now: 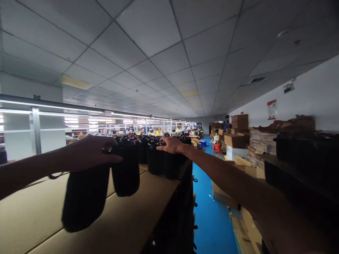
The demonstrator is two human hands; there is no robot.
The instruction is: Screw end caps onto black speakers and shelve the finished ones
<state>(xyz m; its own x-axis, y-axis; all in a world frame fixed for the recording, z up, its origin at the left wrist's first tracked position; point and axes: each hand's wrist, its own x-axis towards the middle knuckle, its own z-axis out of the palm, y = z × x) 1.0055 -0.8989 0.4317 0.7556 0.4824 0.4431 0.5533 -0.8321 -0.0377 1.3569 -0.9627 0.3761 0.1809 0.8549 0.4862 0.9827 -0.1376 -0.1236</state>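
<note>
My left hand (91,152) is closed around the top of a dark black pouch (86,197), which hangs tilted over the cardboard. Against its fingertips is a second black pouch (126,176); whether the hand holds this one too is hard to see. Farther forward, my right hand (171,145) has its fingers and thumb curled over the top of a black pouch (156,160) in a packed group. These pouches have rounded bottoms, and their details are lost in shadow.
Flat cardboard (137,215) covers the stack before me, with more black items layered below its right edge. A blue aisle floor (209,218) runs alongside. Cardboard boxes (235,139), a red stool (216,148) and dark stacked goods (304,169) stand on the right.
</note>
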